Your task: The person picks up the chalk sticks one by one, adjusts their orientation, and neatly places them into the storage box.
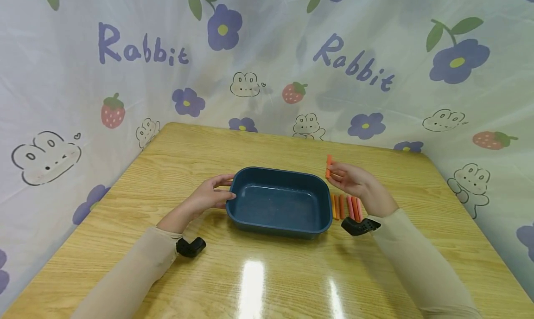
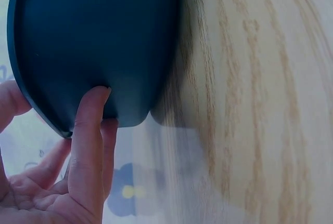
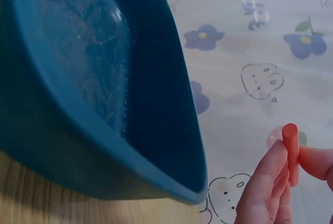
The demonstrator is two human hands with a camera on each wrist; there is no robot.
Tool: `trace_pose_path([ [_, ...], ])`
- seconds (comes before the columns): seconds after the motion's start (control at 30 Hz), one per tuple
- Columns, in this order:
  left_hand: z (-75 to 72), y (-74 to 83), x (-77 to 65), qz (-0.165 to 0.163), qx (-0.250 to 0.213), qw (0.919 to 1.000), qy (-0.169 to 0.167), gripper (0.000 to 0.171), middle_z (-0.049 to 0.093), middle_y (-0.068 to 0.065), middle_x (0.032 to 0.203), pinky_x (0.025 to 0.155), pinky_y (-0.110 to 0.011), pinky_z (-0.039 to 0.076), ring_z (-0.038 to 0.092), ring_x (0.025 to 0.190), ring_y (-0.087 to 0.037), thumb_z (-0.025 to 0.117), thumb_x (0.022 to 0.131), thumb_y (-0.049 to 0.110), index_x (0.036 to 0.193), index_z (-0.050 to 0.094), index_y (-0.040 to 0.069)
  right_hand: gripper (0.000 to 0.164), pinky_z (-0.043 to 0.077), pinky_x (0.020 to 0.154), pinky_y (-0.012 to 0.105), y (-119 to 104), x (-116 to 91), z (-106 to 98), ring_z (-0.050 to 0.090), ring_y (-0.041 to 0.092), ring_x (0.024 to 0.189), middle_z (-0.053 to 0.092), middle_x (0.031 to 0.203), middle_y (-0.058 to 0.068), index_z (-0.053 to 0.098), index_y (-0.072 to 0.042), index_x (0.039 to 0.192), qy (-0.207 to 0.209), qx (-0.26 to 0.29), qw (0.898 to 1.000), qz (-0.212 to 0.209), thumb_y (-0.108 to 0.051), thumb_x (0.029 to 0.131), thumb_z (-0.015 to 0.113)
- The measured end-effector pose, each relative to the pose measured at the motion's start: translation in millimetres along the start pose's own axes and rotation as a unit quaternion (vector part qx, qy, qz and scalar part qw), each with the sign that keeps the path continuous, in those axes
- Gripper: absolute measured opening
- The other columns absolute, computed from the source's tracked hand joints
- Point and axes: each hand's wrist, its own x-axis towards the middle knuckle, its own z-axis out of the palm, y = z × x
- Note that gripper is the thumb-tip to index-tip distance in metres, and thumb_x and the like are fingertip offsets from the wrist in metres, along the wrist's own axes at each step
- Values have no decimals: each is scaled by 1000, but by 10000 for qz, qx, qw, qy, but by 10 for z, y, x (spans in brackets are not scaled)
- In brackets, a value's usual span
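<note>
One left hand (image 1: pixel 204 197) clamped on one blue basin (image 1: pixel 277 207); one right hand (image 1: pixel 353 180) pinching one orange stick (image 3: pixel 292 154); at least six coloured sticks (image 1: pixel 351 208) beneath, on the desk (image 1: pixel 208 282).

Printed backdrop cloth (image 1: pixel 275 54), head view: one word, legible twice. First "Rabbit" (image 1: pixel 146 50) left of centre, nearly level, dipping slightly rightward. Second "Rabbit" (image 1: pixel 353 64) right of centre, slanting clearly down to the right. Both in purple-blue, hand-drawn style; capital R, other letters lowercase. Right wrist view, same cloth, top edge: a partial word (image 3: pixel 253 3) in similar lettering, turned on its side, start cut off by the frame; "a" readable, the following letters blurred.
</note>
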Motion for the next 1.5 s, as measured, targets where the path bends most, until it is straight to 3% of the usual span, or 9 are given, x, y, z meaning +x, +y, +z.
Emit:
trace_pose_path([
  [0.13,0,-3,7,2,-13,10000,-11,66,33,-25,139,77,-37,54,54,111,-33,61,88,8,145,29,3,52,50,81,23,10,56,51,52,13,87,48,101,3,20,-7,142,-11,-121,9999,34,-3,96,44],
  [0.3,-1,-9,12,-33,-37,10000,10,64,34,-24,138,77,-38,54,52,113,-35,61,88,7,144,31,3,58,50,79,23,25,124,129,51,14,89,44,106,4,14,-5,146,-6,-273,9996,68,-2,96,43],
  [0.4,-1,-10,18,-73,-46,10000,49,62,35,-23,137,77,-38,54,51,114,-35,61,88,6,143,33,5,50,51,78,23,40,166,186,51,15,88,43,108,5,24,-5,142,-35,-418,9991,58,-2,96,44],
  [0.53,-2,-5,14,-66,-20,10000,46,63,34,-23,138,77,-38,54,53,113,-34,61,88,6,143,32,5,26,51,77,25,63,224,276,52,16,88,45,107,6,43,-5,121,-91,-579,9983,68,-2,96,45],
  [0.67,-3,0,-2,-7,-15,10000,6,64,33,-25,138,78,-38,54,55,109,-33,60,88,7,144,30,3,17,52,76,26,93,283,384,53,18,89,49,105,7,48,-7,110,-31,-737,9972,127,0,95,48],
  [1.1,-1,5,-6,-13,-69,10000,21,65,32,-25,138,77,-37,54,55,107,-32,60,89,8,145,29,3,44,51,81,28,233,463,691,52,20,92,49,108,10,36,0,134,-140,-1234,9916,357,3,92,50],
  [1.5,-5,-36,24,-20,-128,9999,38,64,35,-22,138,78,-38,54,54,108,-31,61,88,6,144,32,7,50,54,73,26,421,627,926,53,22,90,48,108,14,36,1,137,-388,-1442,9855,803,6,90,52],
])
